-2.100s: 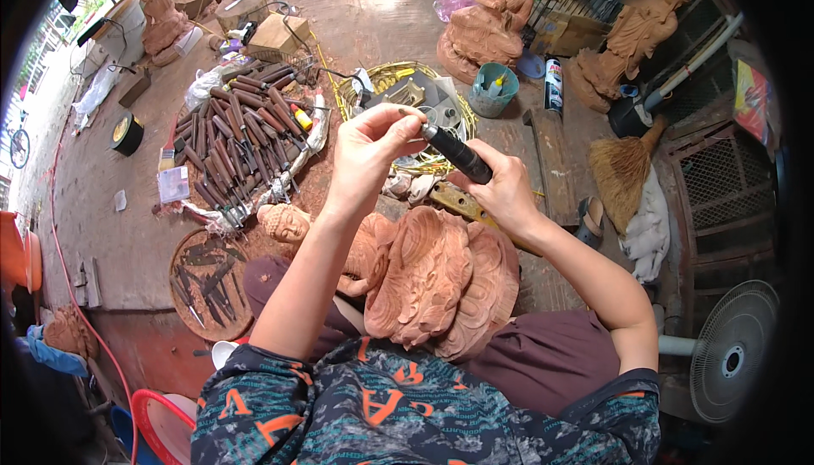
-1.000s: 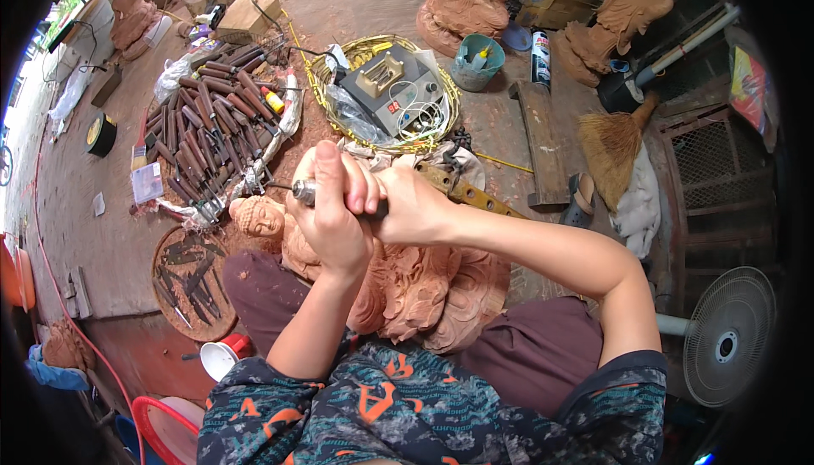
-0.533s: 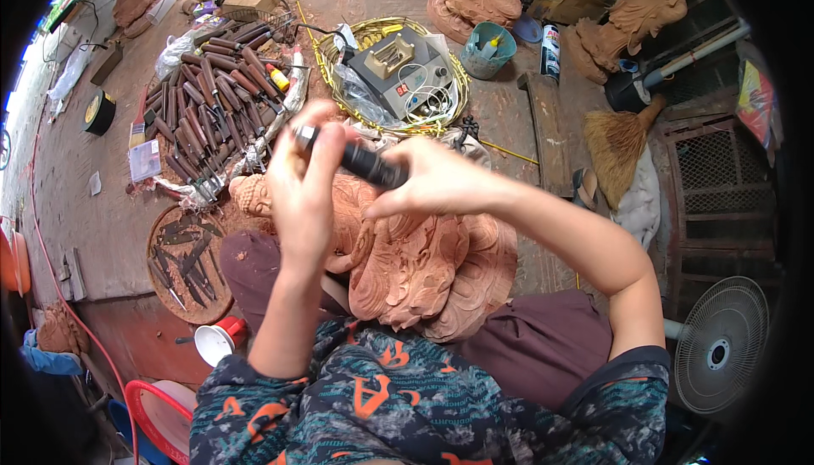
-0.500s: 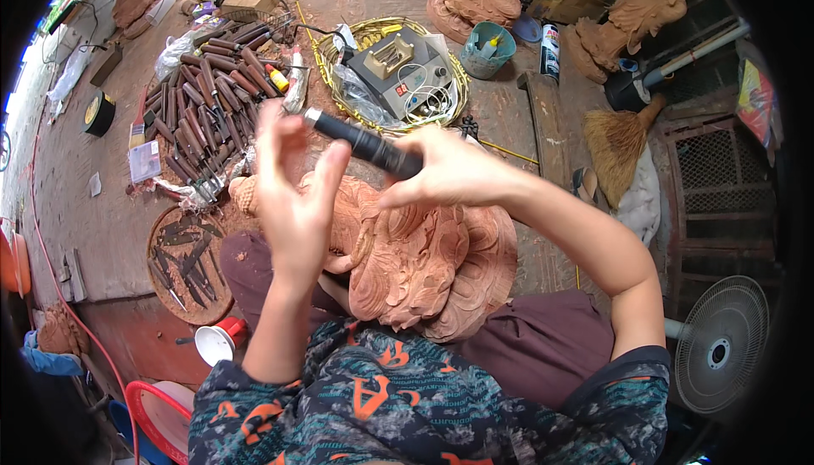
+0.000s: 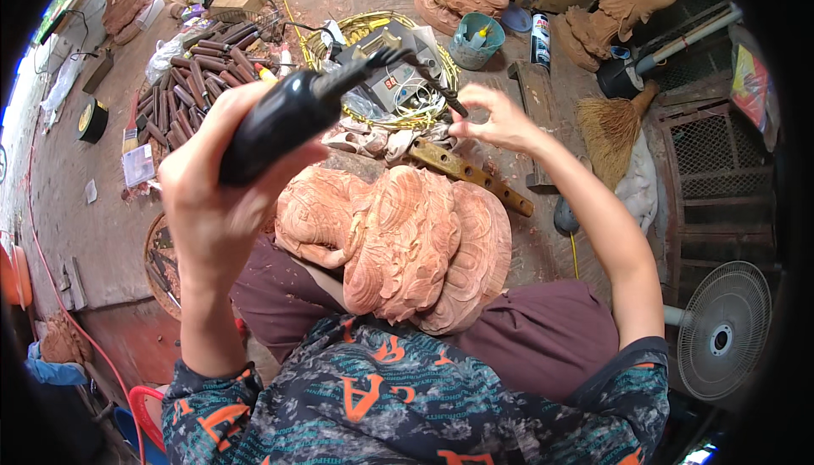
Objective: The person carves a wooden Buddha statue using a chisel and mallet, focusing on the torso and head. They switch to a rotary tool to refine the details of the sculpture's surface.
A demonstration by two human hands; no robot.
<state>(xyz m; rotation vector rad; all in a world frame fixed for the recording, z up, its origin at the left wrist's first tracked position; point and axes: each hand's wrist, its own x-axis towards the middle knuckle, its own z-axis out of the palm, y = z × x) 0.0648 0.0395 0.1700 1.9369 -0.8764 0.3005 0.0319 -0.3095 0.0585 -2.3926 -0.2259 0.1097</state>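
Note:
My left hand point(image 5: 212, 155) is wrapped round a thick black cylindrical handpiece point(image 5: 271, 130), held up close to the camera, with its narrower end pointing to the upper right. From that end a dark twisted cord point(image 5: 432, 83) runs towards my right hand point(image 5: 493, 122). Thumb and forefinger there pinch the cord's far part. Across my lap lies a reddish carved wooden figure point(image 5: 390, 245) with layered folds, touched by neither hand. Just beyond it rests a wooden bar with holes point(image 5: 471, 175).
A pile of dark-handled carving tools point(image 5: 191, 92) lies at the left, near a shallow basket point(image 5: 158, 245). Ahead, a grey control box point(image 5: 398, 83) stands inside a yellow ring point(image 5: 315, 45). A teal bucket point(image 5: 475, 58), broom point(image 5: 615, 130) and fan point(image 5: 721, 338) are to the right.
The black handpiece has passed from my right hand to my left, which was open and is now closed round it. My right hand has moved forward and right and pinches the cord.

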